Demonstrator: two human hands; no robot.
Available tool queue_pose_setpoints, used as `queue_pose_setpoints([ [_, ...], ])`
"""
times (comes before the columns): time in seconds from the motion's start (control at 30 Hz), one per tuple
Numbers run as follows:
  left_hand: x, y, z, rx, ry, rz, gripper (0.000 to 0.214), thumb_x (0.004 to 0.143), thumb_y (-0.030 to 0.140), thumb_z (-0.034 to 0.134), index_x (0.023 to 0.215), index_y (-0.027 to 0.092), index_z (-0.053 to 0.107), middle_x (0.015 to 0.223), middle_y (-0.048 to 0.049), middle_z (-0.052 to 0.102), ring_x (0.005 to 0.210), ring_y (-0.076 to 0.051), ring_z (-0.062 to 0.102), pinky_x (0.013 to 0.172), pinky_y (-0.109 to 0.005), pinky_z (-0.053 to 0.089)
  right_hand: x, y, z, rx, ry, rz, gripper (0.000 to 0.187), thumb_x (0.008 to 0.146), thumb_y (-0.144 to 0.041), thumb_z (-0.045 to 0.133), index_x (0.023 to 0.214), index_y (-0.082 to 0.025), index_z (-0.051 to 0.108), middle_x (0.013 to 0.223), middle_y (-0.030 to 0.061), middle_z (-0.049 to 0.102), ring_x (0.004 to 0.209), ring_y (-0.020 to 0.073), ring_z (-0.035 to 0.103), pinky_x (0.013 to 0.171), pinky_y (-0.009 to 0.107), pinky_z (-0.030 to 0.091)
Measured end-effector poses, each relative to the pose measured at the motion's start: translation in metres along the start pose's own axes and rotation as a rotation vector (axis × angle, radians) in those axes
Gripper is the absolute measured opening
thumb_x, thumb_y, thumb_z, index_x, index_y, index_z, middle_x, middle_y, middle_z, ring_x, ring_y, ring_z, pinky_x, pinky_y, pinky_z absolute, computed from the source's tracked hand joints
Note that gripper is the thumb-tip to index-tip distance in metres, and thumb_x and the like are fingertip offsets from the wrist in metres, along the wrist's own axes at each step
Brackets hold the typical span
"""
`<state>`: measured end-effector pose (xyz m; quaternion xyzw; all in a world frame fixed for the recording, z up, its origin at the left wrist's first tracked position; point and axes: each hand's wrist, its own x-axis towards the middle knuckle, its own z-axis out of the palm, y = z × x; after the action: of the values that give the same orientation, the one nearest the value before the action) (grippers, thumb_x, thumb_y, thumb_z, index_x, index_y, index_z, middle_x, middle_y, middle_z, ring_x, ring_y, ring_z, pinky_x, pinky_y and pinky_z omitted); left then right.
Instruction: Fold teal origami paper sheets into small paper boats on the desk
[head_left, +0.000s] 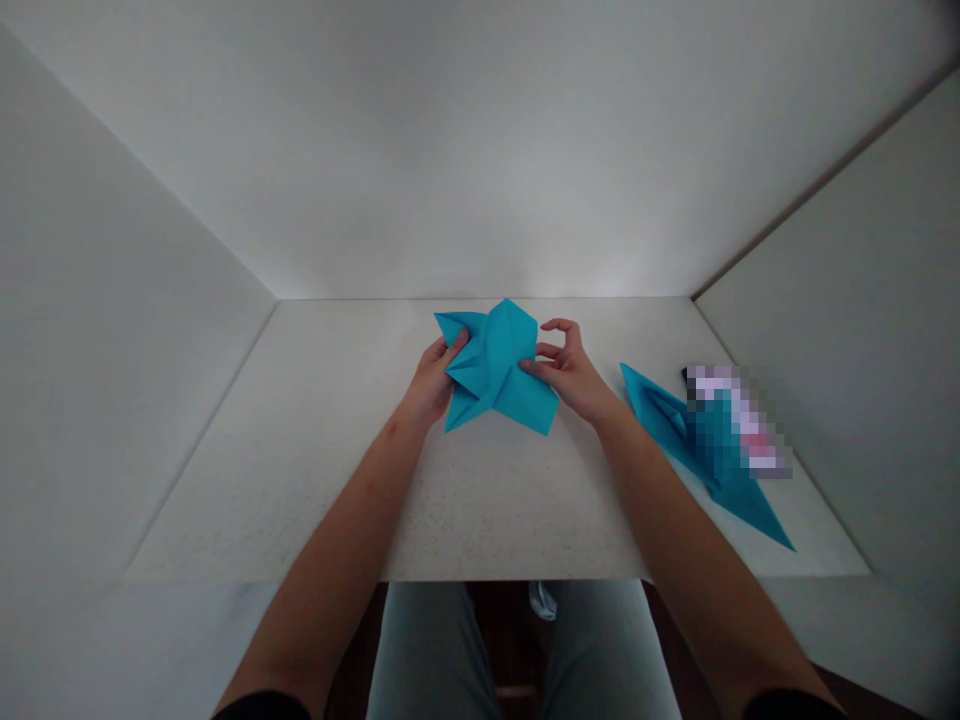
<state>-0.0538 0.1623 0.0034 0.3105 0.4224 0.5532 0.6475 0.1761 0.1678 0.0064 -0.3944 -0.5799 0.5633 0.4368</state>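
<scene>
Bridging L/R fingers (541, 372): folded blue ppr (501, 356).

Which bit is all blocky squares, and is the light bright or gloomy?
Head view: blocky squares cover most of an item and part of the blue folded paper at right; same head view: gloomy, greyish light, no strong glare on the held paper.

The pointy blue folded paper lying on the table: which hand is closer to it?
Right. The right hand is left of the lying folded paper; the left hand is farther left.
</scene>
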Motion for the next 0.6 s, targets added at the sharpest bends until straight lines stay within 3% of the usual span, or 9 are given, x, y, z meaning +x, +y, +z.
queue_pose_setpoints([
  [0.13, 0.004, -0.002, -0.001, 0.068, 0.036, 0.034, 0.051, 0.081, 0.057, 0.09, 0.114, 0.02, 0.077, 0.105, -0.0102, 0.084, 0.099, -0.028, 0.08, 0.087, -0.041, 0.065, -0.001, -0.003, 0.002, -0.419, 0.068, -0.269, 0.034, 0.083, -0.04, 0.085, 0.109, -0.027, 0.068, 0.108, 0.0054, 0.06, 0.095, 0.0218, 0.06, 0.075, 0.033, 0.054],
  [0.23, 0.002, -0.008, 0.001, 0.126, 0.022, 0.063, 0.053, 0.084, 0.061, 0.086, 0.117, 0.021, 0.076, 0.106, -0.01, 0.084, 0.1, -0.029, 0.08, 0.085, -0.042, 0.066, -0.003, -0.009, 0.005, -0.526, -0.054, -0.29, 0.018, 0.091, -0.041, 0.076, 0.098, -0.024, 0.078, 0.104, 0.0071, 0.062, 0.091, 0.021, 0.06, 0.078, 0.034, 0.053],
  [0.4, -0.007, -0.013, 0.01, 0.148, -0.091, 0.096, 0.064, 0.074, 0.064, 0.092, 0.117, 0.02, 0.074, 0.112, -0.0105, 0.083, 0.101, -0.028, 0.079, 0.085, -0.038, 0.064, -0.004, -0.011, 0.01, -0.326, -0.213, -0.107, 0.037, 0.099, -0.057, 0.065, 0.108, -0.024, 0.08, 0.101, 0.0051, 0.076, 0.094, 0.0234, 0.069, 0.087, 0.037, 0.057],
  [0.5, -0.011, -0.009, 0.012, 0.17, -0.121, 0.115, 0.065, 0.072, 0.061, 0.095, 0.116, 0.018, 0.073, 0.117, -0.0123, 0.082, 0.101, -0.027, 0.078, 0.088, -0.039, 0.063, -0.003, -0.008, 0.009, -0.182, -0.173, 0.011, 0.052, 0.101, -0.07, 0.055, 0.102, -0.024, 0.079, 0.1, 0.0057, 0.079, 0.093, 0.0243, 0.072, 0.087, 0.039, 0.06],
  [0.6, -0.012, -0.005, 0.012, 0.225, -0.127, 0.161, 0.067, 0.069, 0.058, 0.097, 0.117, 0.019, 0.073, 0.119, -0.0122, 0.082, 0.101, -0.027, 0.077, 0.09, -0.04, 0.063, -0.004, -0.01, 0.007, -0.075, -0.13, 0.04, 0.065, 0.094, -0.084, 0.056, 0.106, -0.024, 0.077, 0.103, 0.008, 0.078, 0.094, 0.025, 0.074, 0.087, 0.039, 0.062],
])
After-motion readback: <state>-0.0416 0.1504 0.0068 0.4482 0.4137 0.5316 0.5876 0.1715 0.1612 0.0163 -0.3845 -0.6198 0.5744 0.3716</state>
